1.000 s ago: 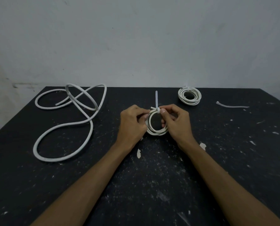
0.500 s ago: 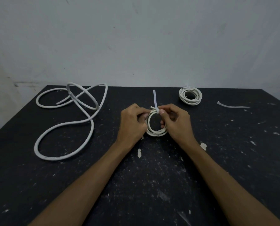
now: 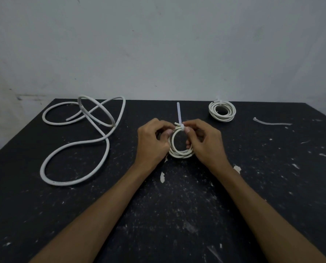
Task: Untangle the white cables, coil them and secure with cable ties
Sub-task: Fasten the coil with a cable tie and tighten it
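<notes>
A small coil of white cable (image 3: 180,153) stands between my hands at the table's middle. My left hand (image 3: 151,140) pinches its top left side. My right hand (image 3: 205,141) pinches the coil's top where a white cable tie (image 3: 178,114) wraps it, the tie's tail pointing up and away. A second small coil (image 3: 222,112), bound with a tie, lies at the back right. A thick white cable (image 3: 86,133) sprawls in loose loops on the left. A spare cable tie (image 3: 272,122) lies at the far right.
The black table (image 3: 177,215) is speckled with white paint chips. A pale wall rises right behind its back edge. The table's left and right edges slant out of view.
Both hands stay on the small coil. The tie's tail has tilted slightly and the hands shifted a little; otherwise nothing moved.
</notes>
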